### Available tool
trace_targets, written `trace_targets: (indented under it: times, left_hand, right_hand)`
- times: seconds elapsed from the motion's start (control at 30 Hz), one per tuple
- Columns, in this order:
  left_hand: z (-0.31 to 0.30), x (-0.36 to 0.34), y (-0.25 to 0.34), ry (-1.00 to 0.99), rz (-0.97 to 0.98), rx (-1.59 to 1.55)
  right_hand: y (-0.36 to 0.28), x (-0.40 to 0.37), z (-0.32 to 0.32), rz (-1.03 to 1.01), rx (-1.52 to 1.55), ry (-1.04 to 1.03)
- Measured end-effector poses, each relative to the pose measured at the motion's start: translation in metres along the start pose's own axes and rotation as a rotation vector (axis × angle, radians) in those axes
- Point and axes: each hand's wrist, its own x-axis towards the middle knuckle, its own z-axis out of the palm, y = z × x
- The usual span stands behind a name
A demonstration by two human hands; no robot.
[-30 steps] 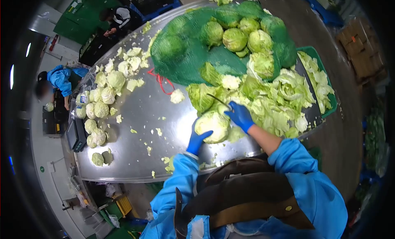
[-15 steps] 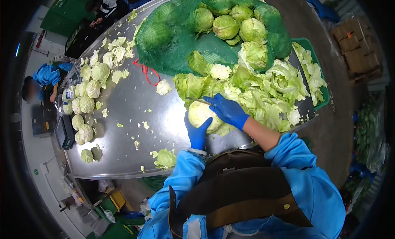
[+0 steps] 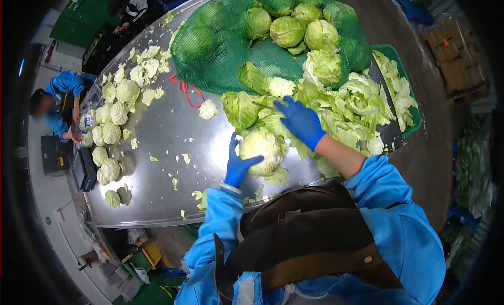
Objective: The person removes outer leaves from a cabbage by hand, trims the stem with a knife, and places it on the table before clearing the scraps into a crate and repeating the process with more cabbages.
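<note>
A trimmed pale cabbage (image 3: 261,150) rests on the metal table in front of me. My left hand (image 3: 239,160), in a blue glove, is at its lower left, fingers spread and thumb against its side. Above and right of the cabbage, my blue-gloved right hand (image 3: 303,122) is closed around a small knife (image 3: 262,105), whose thin dark blade points left over the leaves; its handle is hidden. Loose outer leaves (image 3: 333,121) lie in a heap beneath and beyond that hand. Whole cabbages (image 3: 287,32) sit in the open green net bag (image 3: 215,68) behind.
Trimmed cabbages (image 3: 111,132) are grouped at the table's left, near a scale (image 3: 84,170). A green crate (image 3: 415,118) of leaves stands at the right edge. A co-worker in blue (image 3: 65,84) is at the far left; another person (image 3: 137,9) is at the back.
My left hand has loosened and shifted left and down. My right hand with the knife has moved up and right, off the cabbage. The co-worker at the left has moved both hands toward the bagged cabbages.
</note>
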Motion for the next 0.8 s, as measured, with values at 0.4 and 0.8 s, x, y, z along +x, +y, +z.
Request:
trace_targets:
  times: [0.4,0.8]
  left_hand:
    - [0.032,-0.013,-0.013,0.083,0.064,-0.019]
    - [-0.013,0.017,-0.005,-0.284,0.094,0.006]
  right_hand:
    - [0.010,0.012,0.057,0.247,0.251,-0.414]
    - [-0.027,0.006,0.002,-0.079,0.515,-0.052]
